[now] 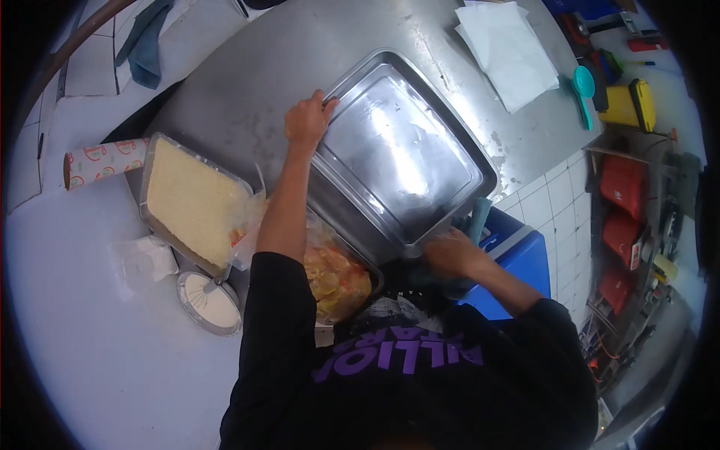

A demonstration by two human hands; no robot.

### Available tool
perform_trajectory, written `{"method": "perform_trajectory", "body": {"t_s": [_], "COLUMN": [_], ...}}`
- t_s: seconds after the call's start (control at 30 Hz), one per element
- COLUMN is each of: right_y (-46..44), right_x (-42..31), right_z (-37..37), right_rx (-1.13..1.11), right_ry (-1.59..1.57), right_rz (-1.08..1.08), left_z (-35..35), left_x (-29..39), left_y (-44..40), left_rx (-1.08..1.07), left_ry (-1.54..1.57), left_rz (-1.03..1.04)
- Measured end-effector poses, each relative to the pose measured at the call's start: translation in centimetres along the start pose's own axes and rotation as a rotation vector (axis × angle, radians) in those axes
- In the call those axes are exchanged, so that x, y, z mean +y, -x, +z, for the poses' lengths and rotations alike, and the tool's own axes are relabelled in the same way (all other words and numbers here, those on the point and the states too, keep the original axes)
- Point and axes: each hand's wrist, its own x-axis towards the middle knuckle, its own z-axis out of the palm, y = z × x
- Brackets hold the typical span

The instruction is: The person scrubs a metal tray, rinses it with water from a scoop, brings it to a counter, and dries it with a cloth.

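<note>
An empty metal tray point(409, 142) lies tilted on the steel table, its near corner toward my body. My left hand point(306, 121) grips the tray's left rim, fingers closed on it. At the near right corner, my right hand point(452, 253) is closed; what it holds is hidden. A teal cloth point(480, 217) shows just beside that hand. Below my left forearm sits a deep tray of orange and yellow food pieces point(330, 277), partly covered by clear plastic. Left of that stands a tray of pale crumbs point(187, 199).
A tub of white batter with a whisk point(210, 304) stands at lower left, near a patterned paper roll point(105, 163). White sheets point(506, 56) and a teal scoop point(583, 86) lie at upper right. A blue bin point(517, 270) and red containers point(622, 180) are on the right.
</note>
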Motion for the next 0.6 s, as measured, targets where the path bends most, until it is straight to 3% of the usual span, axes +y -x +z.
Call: {"method": "perform_trajectory", "body": {"t_s": [0.07,0.13,0.2,0.27,0.37,0.43,0.47,0.53,0.6], "right_y": [1.4,0.7,-1.5,-4.3,-5.5,-6.7,-6.7,-7.3,-7.3], "right_x": [1.7,3.6,3.8,2.4,-2.0,-1.5,-0.3,5.1,8.7], "right_z": [-3.3,-2.7,0.1,2.7,3.0,2.7,2.5,1.0,-3.4], "right_rx": [-0.153,0.215,0.31,0.119,-0.005,-0.248,-0.243,0.06,0.436], "right_ry": [-0.294,-0.215,-0.075,0.207,0.136,-0.176,-0.164,-0.838,-1.017], "right_rz": [0.052,0.206,0.235,0.254,0.166,-0.038,-0.043,-0.476,-0.269], "left_z": [0.2,0.6,0.4,0.2,0.1,0.0,0.0,0.1,0.4], "left_x": [-0.1,-0.4,-0.2,0.3,0.2,0.4,0.4,0.2,0.0], "left_y": [-0.2,0.4,0.2,0.3,0.7,-0.2,0.2,0.2,1.4], "left_rx": [0.011,0.022,0.046,0.048,0.019,0.028,0.016,0.037,0.022], "left_ry": [0.024,0.037,0.037,0.018,-0.006,-0.001,0.026,0.051,0.112], "left_rz": [0.006,0.003,-0.006,-0.016,-0.05,-0.047,-0.035,-0.028,-0.08]}}
